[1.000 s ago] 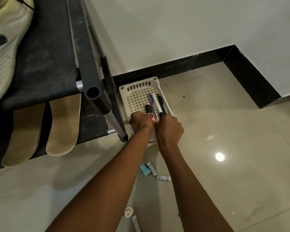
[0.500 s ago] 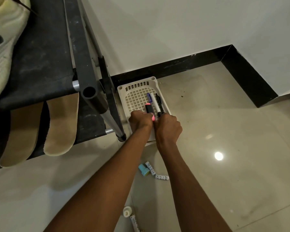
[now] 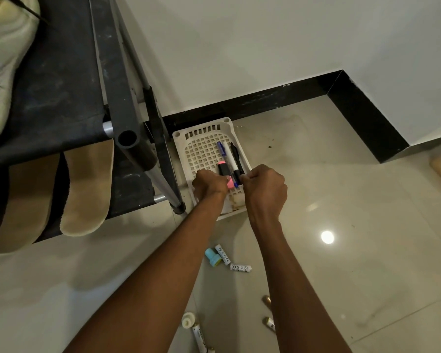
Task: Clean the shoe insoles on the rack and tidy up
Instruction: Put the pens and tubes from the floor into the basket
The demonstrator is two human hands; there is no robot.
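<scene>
Two tan insoles (image 3: 87,189) (image 3: 26,200) lie side by side on the lower shelf of the black shoe rack (image 3: 122,80), toes hanging over its front edge. To the right of the rack, a white lattice basket (image 3: 204,132) sits on the floor holding a blue pen (image 3: 221,148), a white marker (image 3: 228,159), a black pen (image 3: 236,155) and a pink highlighter (image 3: 223,169). My left hand (image 3: 209,184) is closed at the near end of the highlighter. My right hand (image 3: 264,189) pinches the near end of the black pen. The basket's near end is hidden by both hands.
A cream knit shoe (image 3: 0,59) rests on the rack's top shelf. Loose batteries (image 3: 240,267) and a teal cap (image 3: 211,258) lie on the tiled floor between my forearms, with more batteries (image 3: 199,335) nearer me. Black skirting (image 3: 354,118) lines the wall corner.
Both hands have stayed at the near end of the basket. They were touching and now sit slightly apart, so the highlighter's pink end shows between them.
</scene>
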